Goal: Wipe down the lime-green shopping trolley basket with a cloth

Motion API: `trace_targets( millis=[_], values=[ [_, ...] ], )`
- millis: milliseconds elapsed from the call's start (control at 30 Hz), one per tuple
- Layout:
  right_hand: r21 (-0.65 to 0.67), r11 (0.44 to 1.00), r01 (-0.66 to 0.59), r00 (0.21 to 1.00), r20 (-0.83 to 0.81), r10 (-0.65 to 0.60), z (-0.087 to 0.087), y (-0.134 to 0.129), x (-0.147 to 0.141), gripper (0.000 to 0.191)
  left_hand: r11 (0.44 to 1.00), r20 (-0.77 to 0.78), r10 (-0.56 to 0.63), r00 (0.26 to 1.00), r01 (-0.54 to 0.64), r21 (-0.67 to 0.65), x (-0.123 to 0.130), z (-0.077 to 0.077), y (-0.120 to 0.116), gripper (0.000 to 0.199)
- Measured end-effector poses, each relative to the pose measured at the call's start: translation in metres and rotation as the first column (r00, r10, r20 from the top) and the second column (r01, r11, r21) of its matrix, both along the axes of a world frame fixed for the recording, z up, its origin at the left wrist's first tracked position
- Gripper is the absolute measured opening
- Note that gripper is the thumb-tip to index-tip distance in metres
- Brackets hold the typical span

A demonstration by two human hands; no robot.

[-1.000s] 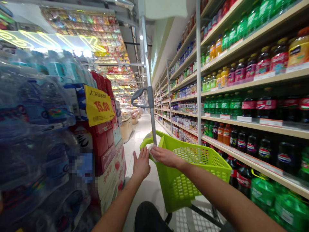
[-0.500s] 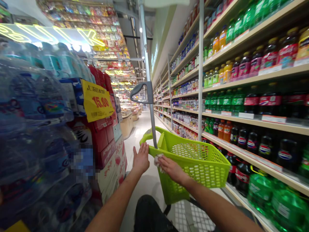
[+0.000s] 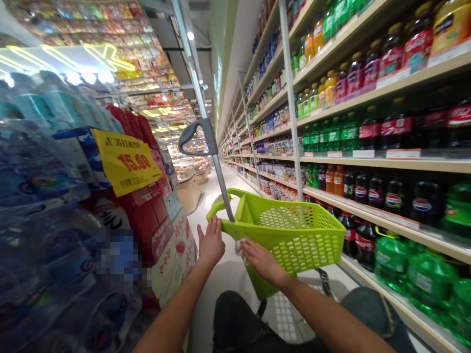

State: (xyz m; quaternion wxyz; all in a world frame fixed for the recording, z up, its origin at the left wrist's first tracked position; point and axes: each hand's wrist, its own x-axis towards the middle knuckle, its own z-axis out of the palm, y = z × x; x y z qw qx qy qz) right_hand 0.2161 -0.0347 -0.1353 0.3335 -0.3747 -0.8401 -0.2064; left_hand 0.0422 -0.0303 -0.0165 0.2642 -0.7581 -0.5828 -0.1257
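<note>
The left hand (image 3: 212,245) is open, fingers straight and close together, thumb held apart, its tips at the near corner of a lime-green perforated plastic cart basket (image 3: 301,245); the blur makes it hard to tell if they touch the rim. The right hand (image 3: 260,259), fingers bunched, holds a small crumpled white wipe (image 3: 241,247) against the basket's near side, just right of the left hand and slightly lower. The basket stretches ahead and to the right of both hands. A slim silver metal pole (image 3: 225,191) rises from the corner beyond the left fingertips, with a grey looped plastic handle (image 3: 212,138) on it above them. Left of the left hand stand stacked red cardboard boxes (image 3: 158,220) under a yellow paper price sign (image 3: 127,166). Right of the right hand, pale shelves (image 3: 437,164) carry bottled drinks, with large green plastic bottles (image 3: 429,277) lowest.
</note>
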Motion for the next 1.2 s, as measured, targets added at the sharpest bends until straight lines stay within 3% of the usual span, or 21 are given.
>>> trace_targets(
  millis=[67,133,200,300,367,433,533,600,667,800,867,933,1067,1133,1200],
  values=[
    [-0.066,0.998,0.005,0.998,0.055,-0.001,-0.032,-0.006,0.005,0.03,0.999,-0.014,-0.028,1.0,0.029,0.037,0.001,-0.005,-0.002,0.071],
    [-0.056,0.998,0.005,0.999,0.039,-0.002,-0.042,-0.009,0.011,0.028,0.996,-0.02,-0.067,0.998,0.068,0.063,0.004,-0.01,-0.003,0.071],
    [0.03,0.999,0.013,0.999,-0.044,-0.012,-0.019,-0.008,0.015,0.032,0.991,-0.03,-0.11,0.993,0.112,0.071,0.011,-0.014,-0.003,0.07],
    [0.163,0.984,0.074,0.981,-0.19,-0.042,0.038,0.004,0.019,0.039,0.98,-0.065,-0.176,0.982,0.181,0.085,0.023,-0.016,-0.001,0.067],
    [0.191,0.976,0.105,0.975,-0.212,-0.063,0.052,0.011,0.022,0.039,0.971,-0.096,-0.212,0.972,0.221,0.089,0.03,-0.016,0.001,0.065],
    [0.173,0.977,0.122,0.981,-0.173,-0.092,0.032,0.012,0.027,0.039,0.967,-0.131,-0.238,0.962,0.248,0.066,0.034,-0.017,0.002,0.064],
    [0.1,0.986,0.134,0.989,-0.083,-0.126,-0.035,0.004,0.039,0.036,0.967,-0.189,-0.249,0.95,0.256,0.01,0.037,-0.022,0.002,0.063],
    [0.062,0.988,0.144,0.988,-0.072,-0.14,-0.067,-0.003,0.047,0.033,0.969,-0.221,-0.245,0.944,0.248,-0.016,0.038,-0.025,0.003,0.064],
    [0.056,0.986,0.16,0.983,-0.104,-0.153,-0.067,-0.008,0.055,0.033,0.969,-0.236,-0.246,0.94,0.245,-0.036,0.043,-0.028,0.005,0.064],
    [0.134,0.971,0.2,0.965,-0.198,-0.172,-0.011,-0.004,0.067,0.04,0.961,-0.222,-0.275,0.935,0.267,-0.066,0.063,-0.029,0.007,0.065],
    [0.157,0.957,0.242,0.953,-0.224,-0.204,-0.003,0.0,0.074,0.04,0.956,-0.21,-0.294,0.932,0.282,-0.086,0.074,-0.029,0.007,0.065],
    [0.145,0.949,0.279,0.944,-0.223,-0.244,-0.023,0.001,0.082,0.038,0.95,-0.211,-0.31,0.927,0.293,-0.11,0.084,-0.03,0.005,0.065],
    [0.073,0.953,0.294,0.942,-0.189,-0.276,-0.088,-0.014,0.093,0.036,0.939,-0.229,-0.335,0.914,0.306,-0.156,0.095,-0.035,0.004,0.064],
    [0.049,0.955,0.292,0.94,-0.196,-0.277,-0.088,-0.024,0.099,0.039,0.934,-0.229,-0.346,0.91,0.313,-0.169,0.099,-0.038,0.004,0.065],
    [0.052,0.955,0.293,0.933,-0.234,-0.274,-0.062,-0.028,0.106,0.044,0.929,-0.226,-0.358,0.906,0.322,-0.179,0.104,-0.039,0.004,0.065]
  ],
)
